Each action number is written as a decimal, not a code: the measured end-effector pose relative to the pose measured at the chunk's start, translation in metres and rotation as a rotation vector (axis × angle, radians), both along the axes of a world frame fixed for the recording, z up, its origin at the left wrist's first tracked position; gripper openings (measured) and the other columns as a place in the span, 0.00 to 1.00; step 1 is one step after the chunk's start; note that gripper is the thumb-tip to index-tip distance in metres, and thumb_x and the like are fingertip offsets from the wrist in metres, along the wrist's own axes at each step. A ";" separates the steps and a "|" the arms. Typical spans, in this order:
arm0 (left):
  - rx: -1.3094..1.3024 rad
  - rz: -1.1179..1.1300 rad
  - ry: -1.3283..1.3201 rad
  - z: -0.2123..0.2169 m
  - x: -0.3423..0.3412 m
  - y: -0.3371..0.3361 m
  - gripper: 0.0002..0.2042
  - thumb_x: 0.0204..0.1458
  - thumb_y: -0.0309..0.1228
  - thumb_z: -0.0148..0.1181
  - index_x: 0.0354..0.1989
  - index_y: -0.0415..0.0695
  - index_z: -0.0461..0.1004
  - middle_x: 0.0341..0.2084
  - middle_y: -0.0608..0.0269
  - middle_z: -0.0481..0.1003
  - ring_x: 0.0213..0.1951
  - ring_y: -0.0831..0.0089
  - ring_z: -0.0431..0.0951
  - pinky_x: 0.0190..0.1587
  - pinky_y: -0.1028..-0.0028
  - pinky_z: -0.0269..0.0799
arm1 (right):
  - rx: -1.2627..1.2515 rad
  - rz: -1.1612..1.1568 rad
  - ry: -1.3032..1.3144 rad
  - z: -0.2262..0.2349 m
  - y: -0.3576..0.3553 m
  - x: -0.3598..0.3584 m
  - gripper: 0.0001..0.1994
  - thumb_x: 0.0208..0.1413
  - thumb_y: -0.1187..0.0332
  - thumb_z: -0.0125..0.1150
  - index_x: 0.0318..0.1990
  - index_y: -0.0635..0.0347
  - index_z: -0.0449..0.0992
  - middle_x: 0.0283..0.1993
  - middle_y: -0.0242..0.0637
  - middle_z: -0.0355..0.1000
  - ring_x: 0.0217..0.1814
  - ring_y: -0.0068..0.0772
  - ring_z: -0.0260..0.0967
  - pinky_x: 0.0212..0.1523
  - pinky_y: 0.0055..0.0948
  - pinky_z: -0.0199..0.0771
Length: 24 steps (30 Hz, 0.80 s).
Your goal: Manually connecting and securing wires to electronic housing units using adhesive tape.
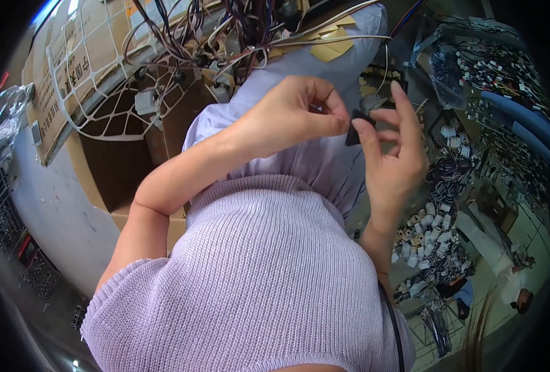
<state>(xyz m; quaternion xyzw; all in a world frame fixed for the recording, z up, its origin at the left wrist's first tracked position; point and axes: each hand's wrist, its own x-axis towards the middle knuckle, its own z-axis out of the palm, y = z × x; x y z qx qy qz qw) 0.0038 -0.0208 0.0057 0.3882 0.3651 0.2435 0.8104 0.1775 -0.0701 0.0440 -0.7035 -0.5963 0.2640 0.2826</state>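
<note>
In front of my lap, a small flat black piece [352,136] is held by my right hand [394,146]. Its thumb presses against the piece, while the other fingers are bent or raised and the index finger points up. From the left, my left hand [290,115] reaches across with thumb and index finger pinched at the piece's edge. Whatever lies between those fingertips is too small to make out. Just beyond the hands hangs a tangle of dark and white wires [250,25].
A cardboard box [92,167] with white netting [110,121] stands left. Yellow pieces [334,46] lie on plastic ahead. White connectors [420,239] with cables are piled at right, near blue bins [514,108]. Another person [504,276] is at the lower right.
</note>
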 end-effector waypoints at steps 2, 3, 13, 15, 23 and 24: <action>-0.038 -0.001 -0.041 0.008 -0.004 0.002 0.06 0.50 0.25 0.62 0.32 0.37 0.73 0.29 0.67 0.75 0.30 0.87 0.73 0.30 0.86 0.65 | 0.141 0.104 0.038 -0.007 0.008 0.016 0.22 0.47 0.75 0.68 0.51 0.63 0.70 0.44 0.40 0.72 0.40 0.26 0.71 0.34 0.21 0.71; -0.026 0.032 -0.076 0.003 -0.001 -0.001 0.06 0.50 0.25 0.60 0.33 0.37 0.72 0.28 0.69 0.73 0.31 0.87 0.71 0.32 0.86 0.64 | 0.274 0.214 0.068 -0.011 0.010 0.021 0.20 0.48 0.76 0.66 0.50 0.64 0.68 0.46 0.41 0.71 0.44 0.25 0.70 0.37 0.21 0.71; 0.384 0.320 -0.071 0.005 0.022 -0.018 0.10 0.53 0.19 0.58 0.39 0.41 0.63 0.21 0.76 0.59 0.22 0.89 0.55 0.24 0.85 0.49 | 0.191 0.087 0.626 -0.016 -0.001 0.014 0.09 0.48 0.79 0.64 0.38 0.62 0.76 0.37 0.30 0.59 0.28 0.12 0.53 0.26 0.14 0.57; 0.375 0.331 -0.067 0.011 0.026 -0.023 0.08 0.53 0.18 0.57 0.38 0.40 0.64 0.21 0.77 0.59 0.22 0.90 0.55 0.24 0.86 0.49 | 0.191 0.086 0.476 -0.009 -0.005 0.016 0.13 0.43 0.79 0.69 0.39 0.59 0.80 0.35 0.27 0.60 0.25 0.15 0.51 0.24 0.17 0.56; 0.771 0.127 0.211 0.035 0.021 -0.032 0.14 0.45 0.18 0.63 0.41 0.40 0.74 0.27 0.70 0.65 0.27 0.85 0.65 0.26 0.81 0.61 | 0.318 0.115 0.293 0.014 -0.030 0.028 0.16 0.37 0.78 0.72 0.38 0.58 0.80 0.33 0.29 0.61 0.25 0.19 0.55 0.23 0.21 0.58; 0.786 0.115 0.206 0.041 0.022 -0.036 0.14 0.45 0.18 0.63 0.41 0.40 0.74 0.27 0.70 0.65 0.27 0.85 0.65 0.26 0.81 0.61 | 0.332 0.117 0.264 0.017 -0.034 0.028 0.15 0.37 0.78 0.72 0.37 0.59 0.80 0.33 0.31 0.62 0.25 0.21 0.58 0.23 0.22 0.60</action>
